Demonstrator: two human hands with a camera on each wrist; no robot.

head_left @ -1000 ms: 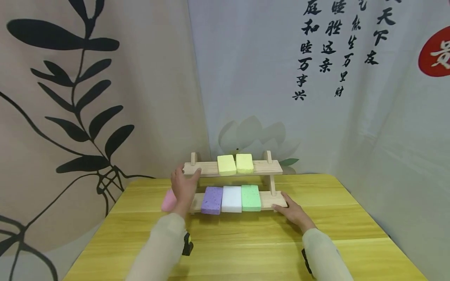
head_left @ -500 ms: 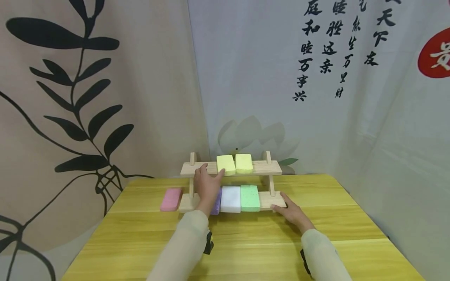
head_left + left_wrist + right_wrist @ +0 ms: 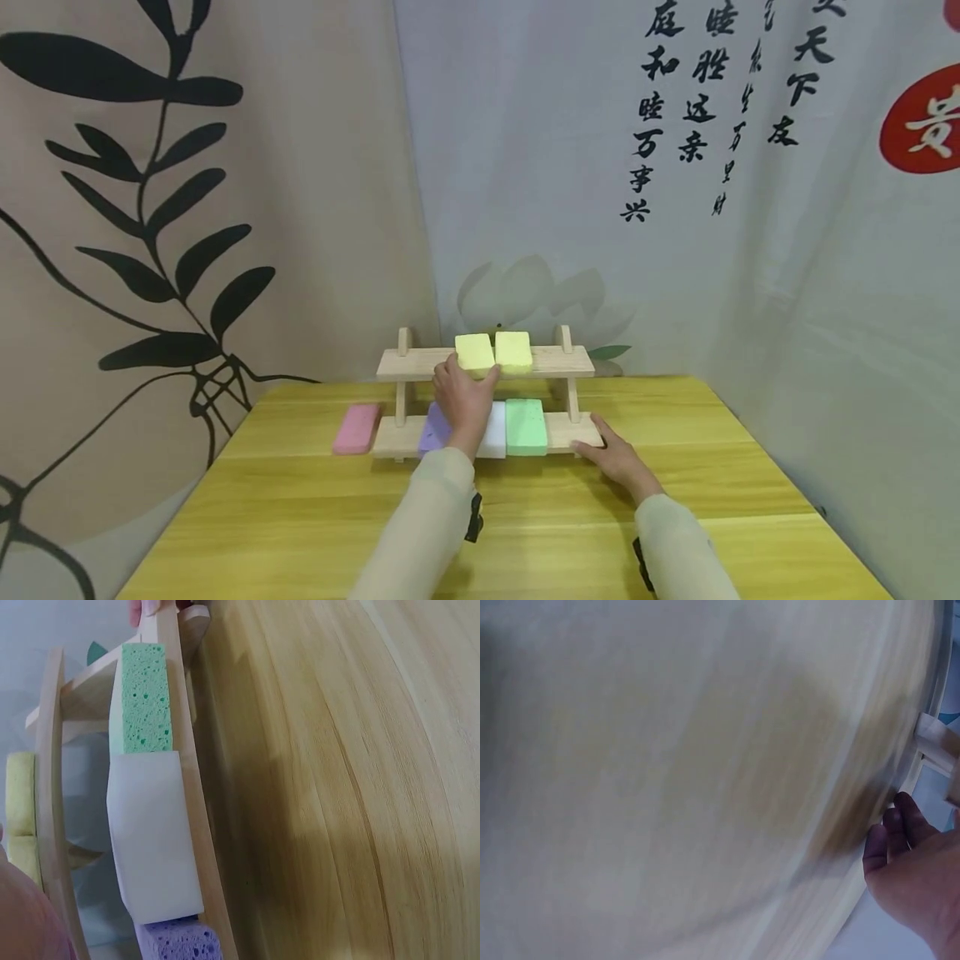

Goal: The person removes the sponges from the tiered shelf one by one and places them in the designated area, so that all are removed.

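My left hand [image 3: 465,406] spans the lower part of the left yellow sponge [image 3: 474,350], fingers at its left side and thumb at its lower right corner. The sponge sits on the upper board of a two-tier wooden rack [image 3: 564,360], beside a second yellow sponge [image 3: 513,349]. My right hand [image 3: 621,463] grips the right end of the lower board, thumb in front. On that board stand a purple sponge [image 3: 432,431], a white sponge [image 3: 156,836] and a green sponge [image 3: 146,697]. The left forearm partly hides the purple and white ones.
A pink sponge [image 3: 356,428] lies on the wooden table [image 3: 300,517], just left of the rack. Behind the table hangs a pale cloth [image 3: 517,167] printed with leaves and black characters.
My left hand has let go of the rack's upper left end and moved right to the left yellow sponge, uncovering the pink sponge. The right hand has stayed on the lower board.
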